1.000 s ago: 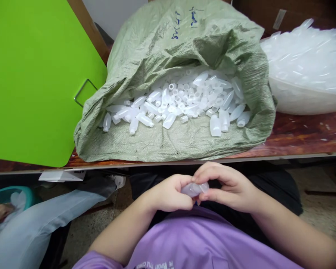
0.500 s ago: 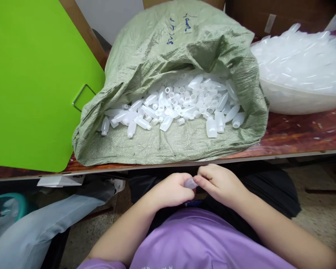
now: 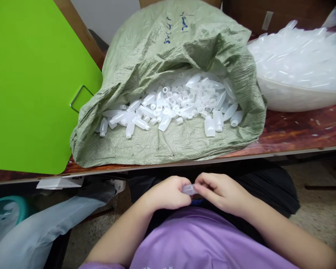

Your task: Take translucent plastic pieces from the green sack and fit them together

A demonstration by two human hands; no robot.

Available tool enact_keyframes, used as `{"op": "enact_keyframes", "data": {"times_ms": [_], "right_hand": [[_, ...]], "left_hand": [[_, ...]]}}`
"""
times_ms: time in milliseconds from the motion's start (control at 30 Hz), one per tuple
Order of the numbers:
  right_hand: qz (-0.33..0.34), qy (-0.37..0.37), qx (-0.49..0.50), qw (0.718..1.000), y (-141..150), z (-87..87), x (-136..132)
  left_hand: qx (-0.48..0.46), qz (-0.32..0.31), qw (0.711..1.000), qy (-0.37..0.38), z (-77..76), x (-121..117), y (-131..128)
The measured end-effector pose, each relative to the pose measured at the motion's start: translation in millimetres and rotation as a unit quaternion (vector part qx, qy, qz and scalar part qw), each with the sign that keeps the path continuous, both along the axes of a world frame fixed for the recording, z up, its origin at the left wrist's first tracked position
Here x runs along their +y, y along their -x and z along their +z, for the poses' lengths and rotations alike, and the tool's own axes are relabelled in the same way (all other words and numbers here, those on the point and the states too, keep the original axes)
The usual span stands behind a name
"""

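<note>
Above my lap, just in front of the table edge, my left hand (image 3: 172, 192) is closed round a small translucent plastic bottle (image 3: 188, 189). The bottle's neck end points to the right. Thumb and fingers of my right hand (image 3: 221, 190) pinch that end; whether a cap is in them is too small to tell. On the table beyond lies a green woven sack (image 3: 156, 147) with its mouth toward me. Loose white plastic bottles (image 3: 210, 127) and short rings spill inside its opening.
A large clear bag or bowl (image 3: 299, 97) heaped with similar pieces stands at the right. At the left is a bright green board (image 3: 39, 93) with a wire handle. Below it, a teal basket (image 3: 24, 209) sits beside another person's leg in light jeans (image 3: 44, 224).
My hands have moved slightly down toward my body, and more of the bottle shows between them. The view has shifted a little. The other person's hand at the basket is gone from sight.
</note>
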State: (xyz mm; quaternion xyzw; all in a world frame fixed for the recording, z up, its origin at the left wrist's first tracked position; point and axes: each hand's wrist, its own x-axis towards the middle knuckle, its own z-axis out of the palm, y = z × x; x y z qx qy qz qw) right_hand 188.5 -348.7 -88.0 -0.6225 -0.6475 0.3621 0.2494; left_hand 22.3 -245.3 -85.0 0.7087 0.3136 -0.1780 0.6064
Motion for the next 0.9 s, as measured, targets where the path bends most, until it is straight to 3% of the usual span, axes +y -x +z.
{"op": "enact_keyframes", "data": {"times_ms": [67,200,400,467,600,733,833,900], "right_hand": [[-0.011,-0.012,0.008,1.000,0,-0.7,0],[0.072,-0.065,0.035,0.995,1,-0.4,-3],[0.010,-0.056,0.025,0.998,6,-11.5,-6],[0.001,-0.050,0.027,0.998,6,-20.1,-5],[0.003,-0.048,-0.043,0.998,-3,-27.2,-5],[0.014,-0.103,-0.130,0.986,-27,2.9,3],[-0.122,-0.169,-0.194,0.959,-55,35.7,32],[-0.165,-0.158,-0.271,0.935,-77,50.1,61]], "left_hand": [[0.002,0.011,1.000,-0.005,0.6,1,0],[-0.010,0.014,0.999,0.046,-1.4,2,2],[-0.018,0.041,0.999,-0.009,-16.6,-5,0],[-0.007,0.027,0.999,-0.043,-21.7,-7,-4],[0.027,-0.033,0.978,-0.204,-30.5,-4,-18],[0.081,-0.068,0.942,-0.317,-41.5,4,-35],[0.102,-0.066,0.925,-0.359,-42.8,7,-41],[0.095,-0.083,0.924,-0.362,-32.3,5,-41]]}}
